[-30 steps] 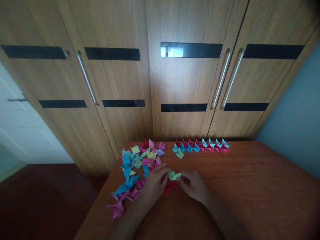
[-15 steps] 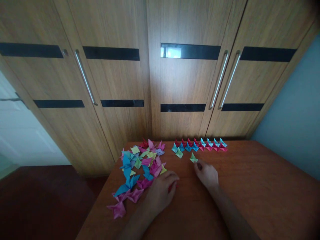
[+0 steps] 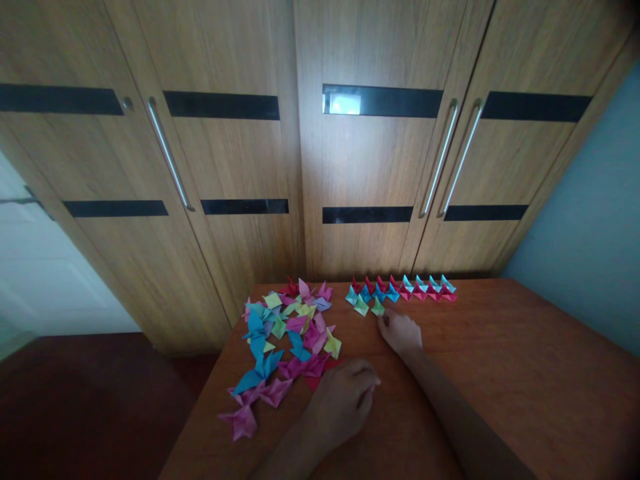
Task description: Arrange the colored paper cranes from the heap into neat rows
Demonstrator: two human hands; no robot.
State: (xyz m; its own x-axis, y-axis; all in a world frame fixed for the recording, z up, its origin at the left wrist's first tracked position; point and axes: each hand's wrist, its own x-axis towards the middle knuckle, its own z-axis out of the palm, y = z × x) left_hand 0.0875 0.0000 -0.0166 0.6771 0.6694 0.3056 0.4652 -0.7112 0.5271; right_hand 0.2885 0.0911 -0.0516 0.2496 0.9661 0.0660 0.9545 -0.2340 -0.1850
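My right hand reaches to the back of the table, its thumb and fingertips closed on a small light-green origami piece. The piece stands beside another pale-green origami piece at the left front of the rows. My left hand rests low over the table, fingers curled in; whether anything is inside cannot be seen. By its knuckles lies a red origami piece, partly covered by the hand. A yellow origami piece sits just beyond, at the edge of the loose pile.
Blue origami pieces and red-and-white ones stand in tidy rows along the back. Many mixed origami pieces, such as a blue crane, lie heaped at left. The wooden table meets a wardrobe behind it.
My right hand has carried the light-green piece left and back, beside the other pale-green one. My left hand has shifted right and nearer, uncovering the yellow piece and part of the red one.
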